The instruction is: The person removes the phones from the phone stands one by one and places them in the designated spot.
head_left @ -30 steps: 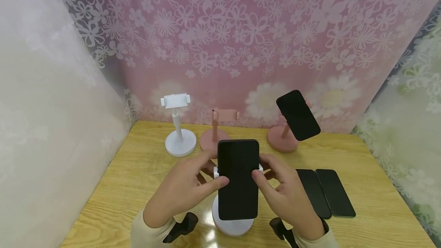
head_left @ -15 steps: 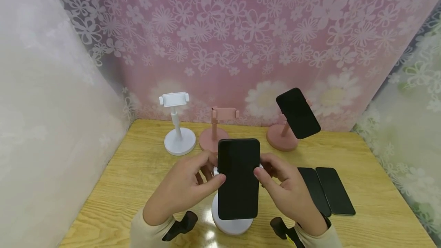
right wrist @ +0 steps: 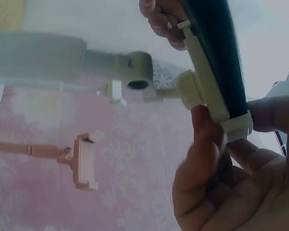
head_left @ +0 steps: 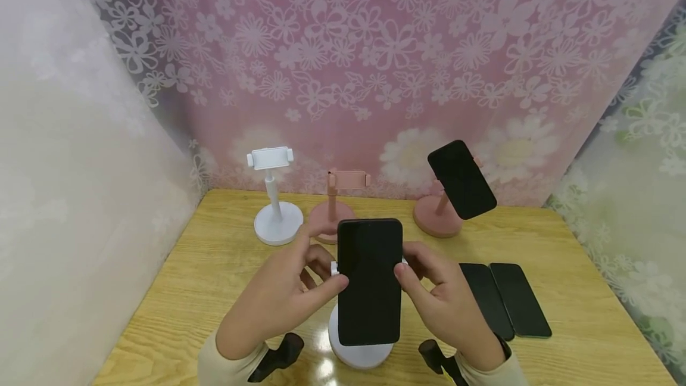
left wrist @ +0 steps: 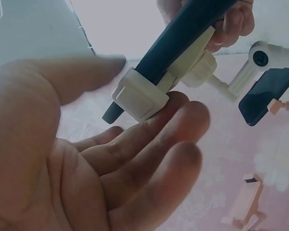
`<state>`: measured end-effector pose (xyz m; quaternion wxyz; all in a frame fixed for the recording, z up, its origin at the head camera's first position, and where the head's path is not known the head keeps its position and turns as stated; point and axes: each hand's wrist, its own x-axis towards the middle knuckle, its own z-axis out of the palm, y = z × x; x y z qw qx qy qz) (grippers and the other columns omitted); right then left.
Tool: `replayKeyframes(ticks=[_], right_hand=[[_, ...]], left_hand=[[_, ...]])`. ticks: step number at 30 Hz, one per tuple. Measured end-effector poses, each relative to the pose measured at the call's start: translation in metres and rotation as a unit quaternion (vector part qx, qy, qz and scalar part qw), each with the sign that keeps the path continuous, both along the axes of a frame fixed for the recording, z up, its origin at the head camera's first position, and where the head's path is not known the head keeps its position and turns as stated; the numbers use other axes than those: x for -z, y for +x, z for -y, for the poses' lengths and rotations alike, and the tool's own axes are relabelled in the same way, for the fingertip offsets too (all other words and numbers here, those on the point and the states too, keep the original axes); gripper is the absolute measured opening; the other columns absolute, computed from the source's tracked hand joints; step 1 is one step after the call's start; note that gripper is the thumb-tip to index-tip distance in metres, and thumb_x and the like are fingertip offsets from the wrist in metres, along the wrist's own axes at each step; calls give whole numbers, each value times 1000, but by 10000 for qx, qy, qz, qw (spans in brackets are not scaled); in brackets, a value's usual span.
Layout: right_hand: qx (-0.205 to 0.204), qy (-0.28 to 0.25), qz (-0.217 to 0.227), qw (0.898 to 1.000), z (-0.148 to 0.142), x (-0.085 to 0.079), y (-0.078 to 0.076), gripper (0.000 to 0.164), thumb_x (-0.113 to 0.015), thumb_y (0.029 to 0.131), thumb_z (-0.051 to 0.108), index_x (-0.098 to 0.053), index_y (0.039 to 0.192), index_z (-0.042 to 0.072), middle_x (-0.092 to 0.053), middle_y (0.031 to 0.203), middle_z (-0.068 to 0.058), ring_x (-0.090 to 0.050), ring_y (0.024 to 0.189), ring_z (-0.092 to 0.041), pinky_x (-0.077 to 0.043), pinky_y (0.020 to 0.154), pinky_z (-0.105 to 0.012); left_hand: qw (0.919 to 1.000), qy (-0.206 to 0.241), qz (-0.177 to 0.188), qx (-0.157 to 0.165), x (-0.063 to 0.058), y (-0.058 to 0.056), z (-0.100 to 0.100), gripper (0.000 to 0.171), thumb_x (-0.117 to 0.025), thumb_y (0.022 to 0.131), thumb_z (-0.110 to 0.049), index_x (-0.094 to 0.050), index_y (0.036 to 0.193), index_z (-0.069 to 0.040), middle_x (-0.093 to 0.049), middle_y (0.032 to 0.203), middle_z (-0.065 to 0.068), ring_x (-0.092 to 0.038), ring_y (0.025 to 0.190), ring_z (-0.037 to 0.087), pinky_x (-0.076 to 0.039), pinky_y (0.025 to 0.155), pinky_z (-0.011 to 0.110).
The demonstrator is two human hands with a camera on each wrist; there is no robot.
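Observation:
A black smartphone [head_left: 370, 282] stands upright in the clamp [left wrist: 140, 95] of a white phone stand, whose round base [head_left: 360, 355] shows below it. At the phone's left edge is my left hand [head_left: 278, 299], its thumb close to the edge. In the left wrist view, its fingers [left wrist: 171, 137] extend loosely behind the clamp, some touching it. My right hand [head_left: 442, 299] pinches the phone and clamp at the right side, thumb at the phone's front edge. The index finger [right wrist: 202, 144] bends behind the clamp in the right wrist view. The phone hides most of the clamp from above.
At the back stand a white phone stand [head_left: 278, 223], a pink phone stand [head_left: 331, 214] and another pink stand [head_left: 437, 217] holding a tilted phone [head_left: 462, 180]. Two dark phones [head_left: 521, 301] lie side by side on the wooden table [head_left: 177, 314], right of my right hand.
My left fingers have loosened and spread away from the clamp, with the hand shifting slightly left. The right hand and the phone stay nearly in place.

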<state>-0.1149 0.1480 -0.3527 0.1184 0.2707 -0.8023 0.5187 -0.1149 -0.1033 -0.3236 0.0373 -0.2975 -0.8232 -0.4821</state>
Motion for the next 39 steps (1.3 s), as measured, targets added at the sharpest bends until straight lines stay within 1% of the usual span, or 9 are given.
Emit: replayKeyframes(ticks=[2, 8, 15, 22, 28, 31, 34, 37, 39], right_hand=[[-29, -80, 42, 10000, 0, 0, 1, 24, -54, 95, 1, -61, 113, 15, -58, 85, 3, -55, 70, -11, -48, 60, -27], [-57, -469, 498, 9976, 2, -1, 4, 20, -50, 98, 3, -59, 113, 12, -54, 84, -2, -52, 71, -17, -45, 60, -28], [-371, -468, 559, 9966, 2, 1, 4, 21, -46, 99, 2, -57, 114, 11, -50, 78, -1, -50, 63, -14, -45, 56, -28], [-682, -168, -23, 9975, -3, 3, 1, 32, -51, 94, -6, -56, 121, 11, -60, 101, -1, -58, 73, -12, -51, 61, -28], [-1162, -436, 48, 9923, -10, 5, -3, 35, -50, 91, -12, -55, 122, 4, -60, 100, -5, -56, 71, -14, -51, 59, -30], [-1158, -584, 305, 9911, -13, 7, -2, 31, -48, 92, -12, -55, 120, 0, -59, 93, -6, -54, 70, -16, -49, 58, -32], [-698, -392, 261, 9964, -11, 4, 2, 33, -51, 93, -9, -54, 123, 5, -60, 97, -4, -56, 77, -16, -51, 63, -30], [252, 151, -151, 9995, -6, -10, 11, 46, -59, 90, -3, -49, 131, 16, -57, 113, 1, -55, 96, -13, -52, 74, -23], [885, 587, -512, 9930, 1, -26, 19, 57, -63, 88, 2, -43, 138, 22, -51, 126, 4, -51, 109, -12, -51, 81, -21]], left_hand=[[9998, 142, -43, 93, -8, 3, -1, 56, -65, 91, -25, -32, 136, -28, -65, 83, -10, -61, 71, 4, -51, 57, 25], [9986, 324, -391, 115, -18, 7, -5, 54, -64, 92, -14, -33, 136, -17, -61, 71, -3, -52, 58, 7, -45, 51, 22], [9987, 460, -128, 189, -3, 3, -3, 56, -63, 92, -23, -31, 139, -25, -62, 77, -8, -56, 62, 7, -47, 54, 24], [9996, -43, 276, 91, 6, 0, 0, 74, -68, 86, -40, -23, 144, -39, -59, 85, -14, -59, 75, 3, -52, 63, 24], [9988, 375, -59, 325, 8, -4, 0, 83, -72, 86, -25, -15, 147, -31, -57, 72, -8, -57, 64, 6, -51, 56, 25], [9972, 502, -205, 507, 10, -6, -1, 75, -72, 86, -24, -21, 142, -26, -57, 72, -6, -56, 62, 6, -50, 54, 24], [9974, 398, -286, 532, 12, -5, 0, 54, -69, 88, -28, -35, 129, -22, -57, 76, -8, -55, 65, 4, -50, 55, 23], [9987, 124, -330, 362, 12, -2, 2, 35, -67, 88, -35, -45, 113, -23, -57, 78, -12, -55, 66, 2, -49, 57, 22], [9989, 7, -340, 313, 11, -1, 3, 28, -67, 88, -38, -49, 104, -24, -57, 78, -13, -55, 66, 2, -49, 58, 22]])
